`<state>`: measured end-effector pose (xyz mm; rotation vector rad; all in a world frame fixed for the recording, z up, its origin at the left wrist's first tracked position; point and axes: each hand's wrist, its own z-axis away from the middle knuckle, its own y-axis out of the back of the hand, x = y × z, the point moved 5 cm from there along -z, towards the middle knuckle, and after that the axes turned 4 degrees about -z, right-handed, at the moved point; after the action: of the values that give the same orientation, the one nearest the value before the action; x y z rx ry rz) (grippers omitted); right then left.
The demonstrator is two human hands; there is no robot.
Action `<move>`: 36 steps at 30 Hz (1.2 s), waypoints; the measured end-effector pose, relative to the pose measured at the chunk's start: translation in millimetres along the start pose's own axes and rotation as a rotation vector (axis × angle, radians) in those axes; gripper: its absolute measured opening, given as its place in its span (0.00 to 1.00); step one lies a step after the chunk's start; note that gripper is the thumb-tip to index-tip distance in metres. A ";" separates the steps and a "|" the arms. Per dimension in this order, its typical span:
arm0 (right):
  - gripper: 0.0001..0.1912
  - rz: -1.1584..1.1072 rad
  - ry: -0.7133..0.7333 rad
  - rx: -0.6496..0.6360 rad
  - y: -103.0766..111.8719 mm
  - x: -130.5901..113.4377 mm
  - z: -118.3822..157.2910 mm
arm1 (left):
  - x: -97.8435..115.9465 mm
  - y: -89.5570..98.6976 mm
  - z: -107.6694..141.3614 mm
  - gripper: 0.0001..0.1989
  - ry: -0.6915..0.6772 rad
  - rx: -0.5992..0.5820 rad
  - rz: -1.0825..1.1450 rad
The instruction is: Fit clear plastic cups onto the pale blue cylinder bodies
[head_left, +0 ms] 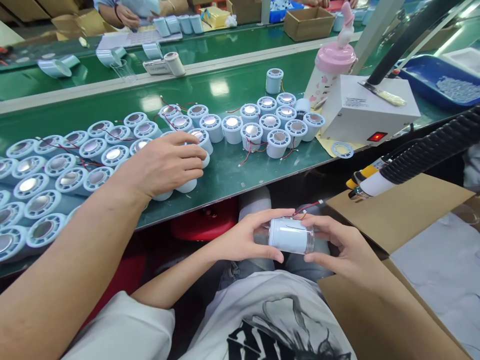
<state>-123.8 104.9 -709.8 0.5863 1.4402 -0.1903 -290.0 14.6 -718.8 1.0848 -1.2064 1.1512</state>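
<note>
Over my lap I hold a light-blue plastic cylinder (288,236) lying on its side, with a clear sleeve showing at its right end. My left hand (249,235) grips its left end between thumb and fingers. On the other end, my right hand (337,245) closes around the clear rim. Thin red and orange wires with a small white plug (320,202) stick out above it. Similar blue cylinders (278,142) stand upright on the green bench, several with slotted rings, shiny centres and red wires.
A co-worker's hand (168,162) reaches from the left over the cylinders. At right are a white box (369,112) with a lit red switch, a pink-lidded bottle (332,65), a black hose (431,145) and an open carton (405,210). Another person's hand (127,16) shows across the bench.
</note>
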 end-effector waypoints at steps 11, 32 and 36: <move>0.21 -0.269 -0.147 -0.026 -4.7 0.4 -0.9 | 13.4 2.8 5.6 0.35 -0.175 0.009 -0.264; 0.26 -0.691 -0.495 -0.041 -27.8 17.4 -6.3 | 12.2 5.4 8.5 0.41 -0.378 -0.002 -0.338; 0.28 -0.756 -0.543 -0.068 -33.6 16.0 -6.7 | 11.6 5.1 9.2 0.42 -0.389 -0.010 -0.331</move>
<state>-143.0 83.2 -734.3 -0.0994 1.0648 -0.8268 -295.9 6.8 -706.7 1.4839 -1.2617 0.6974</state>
